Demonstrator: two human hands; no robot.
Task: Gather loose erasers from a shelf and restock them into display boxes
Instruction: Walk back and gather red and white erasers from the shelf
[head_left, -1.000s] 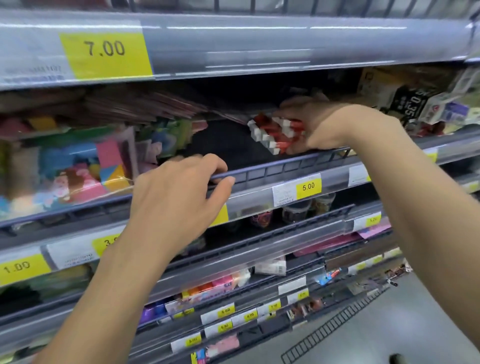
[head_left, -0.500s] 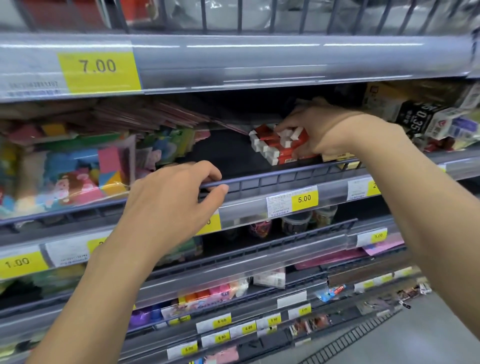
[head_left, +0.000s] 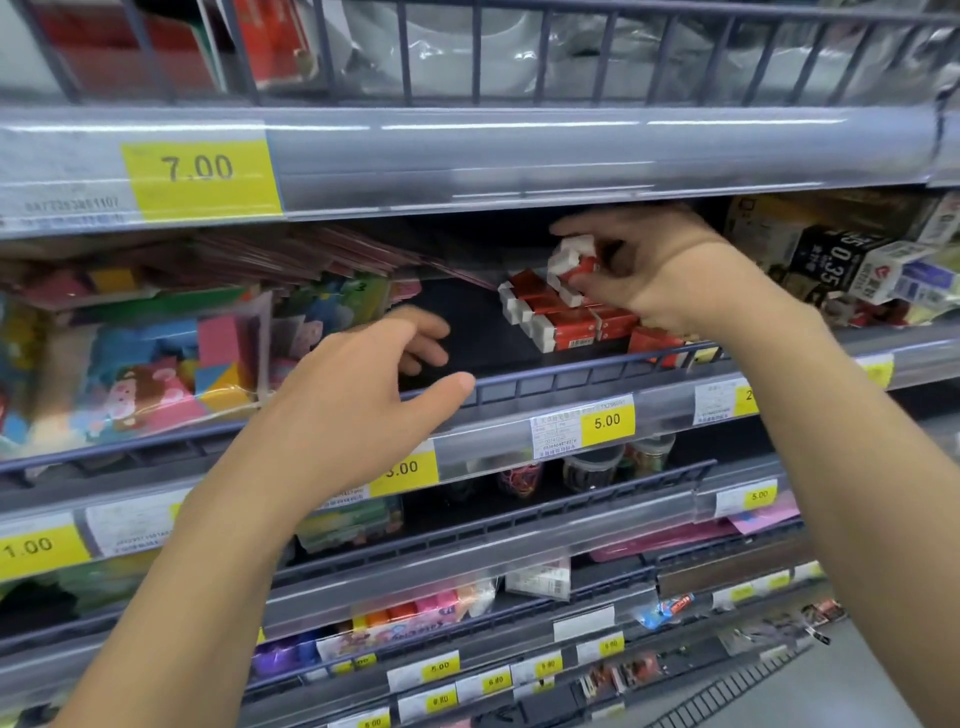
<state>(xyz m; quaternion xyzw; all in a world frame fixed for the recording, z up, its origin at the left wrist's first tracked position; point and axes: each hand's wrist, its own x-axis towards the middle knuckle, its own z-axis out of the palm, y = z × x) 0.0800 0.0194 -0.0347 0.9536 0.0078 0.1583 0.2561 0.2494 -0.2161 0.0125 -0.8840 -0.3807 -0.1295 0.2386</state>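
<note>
My right hand (head_left: 641, 275) pinches blocky red-sleeved, white-tipped erasers (head_left: 571, 265) above the stack (head_left: 558, 317) on the dark shelf (head_left: 519, 387). My left hand (head_left: 363, 400) hovers, fingers loose, fingertips partly hidden.

I have one view only, from the camera worn on the person's head, so there is nothing for a second view to share with it. It faces the store shelving head-on and close, level with the shelf rail (head_left: 519, 389) carrying the 5.00 tag (head_left: 607, 421). The wide lens bends the upper rail with the 7.00 tag (head_left: 200, 171) across 12 o'clock. Lower tiers fall away toward 5 o'clock, where a strip of floor (head_left: 857, 691) shows. Both forearms enter from 6 and 4 o'clock, reaching forward to the left hand (head_left: 358, 400) and right hand (head_left: 644, 275).
</note>
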